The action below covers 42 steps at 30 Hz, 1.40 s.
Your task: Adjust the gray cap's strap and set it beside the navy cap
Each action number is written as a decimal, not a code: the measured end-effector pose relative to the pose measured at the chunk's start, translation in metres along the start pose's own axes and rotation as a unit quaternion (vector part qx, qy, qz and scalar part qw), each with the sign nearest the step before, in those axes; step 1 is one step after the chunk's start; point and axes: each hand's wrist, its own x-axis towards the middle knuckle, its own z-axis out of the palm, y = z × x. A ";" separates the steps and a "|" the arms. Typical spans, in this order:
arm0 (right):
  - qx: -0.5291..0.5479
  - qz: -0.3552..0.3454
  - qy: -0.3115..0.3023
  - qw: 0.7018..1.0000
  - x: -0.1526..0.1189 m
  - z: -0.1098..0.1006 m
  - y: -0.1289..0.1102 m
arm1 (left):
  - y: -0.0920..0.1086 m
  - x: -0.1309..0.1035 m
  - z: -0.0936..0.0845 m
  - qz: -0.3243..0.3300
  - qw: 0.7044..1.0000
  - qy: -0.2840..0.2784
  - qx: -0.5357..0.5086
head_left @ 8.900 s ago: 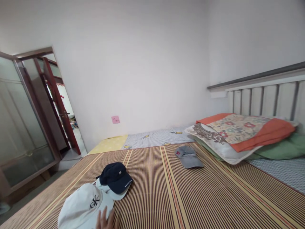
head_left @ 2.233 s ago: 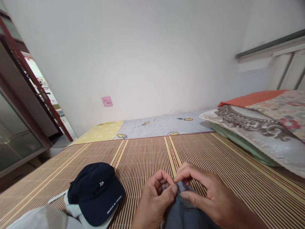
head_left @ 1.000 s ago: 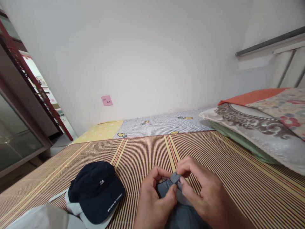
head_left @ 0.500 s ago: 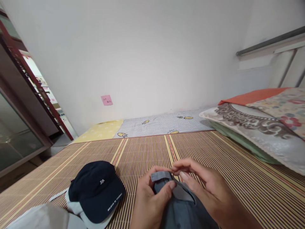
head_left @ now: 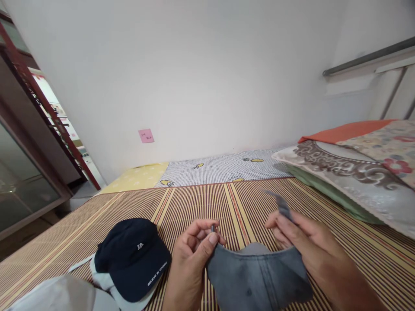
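Grey denim, faded, makes up the cap (head_left: 259, 276) that both hands hold low over the striped bamboo mat (head_left: 201, 203), just right of the navy cap (head_left: 132, 257). The left hand (head_left: 189, 259) pinches one end of the opened back strap between thumb and fingers (head_left: 212, 236), while the right hand (head_left: 311, 246) pinches the other strap end (head_left: 283, 207), lifted clear of the crown. To handle this well, it seems best to keep both pinches close to the strap tips and the crown sagging freely between them, so neither end twists. Beyond the grey cap the mat lies open up to the checked sheet (head_left: 220, 168); right of it the pillows (head_left: 350, 177) set the limit, and left of it the navy cap sits on a white cap (head_left: 97, 278).
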 end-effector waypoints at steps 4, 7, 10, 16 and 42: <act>0.115 0.022 -0.114 0.987 -0.013 -0.006 -0.012 | 0.017 -0.016 0.001 -0.074 0.986 -0.119 -0.091; 0.135 0.050 -0.147 0.978 -0.019 -0.003 -0.025 | 0.022 -0.016 0.000 -0.093 0.979 -0.127 -0.126; 0.095 0.092 -0.075 0.988 -0.010 0.003 -0.025 | 0.011 0.001 -0.002 -0.087 0.985 -0.024 -0.149; 0.018 0.063 0.004 0.998 0.024 0.007 0.003 | -0.012 0.030 -0.009 -0.106 0.956 0.144 -0.233; -0.074 0.000 -0.109 0.991 0.017 -0.001 0.007 | -0.022 0.021 -0.010 -0.049 0.980 -0.172 0.089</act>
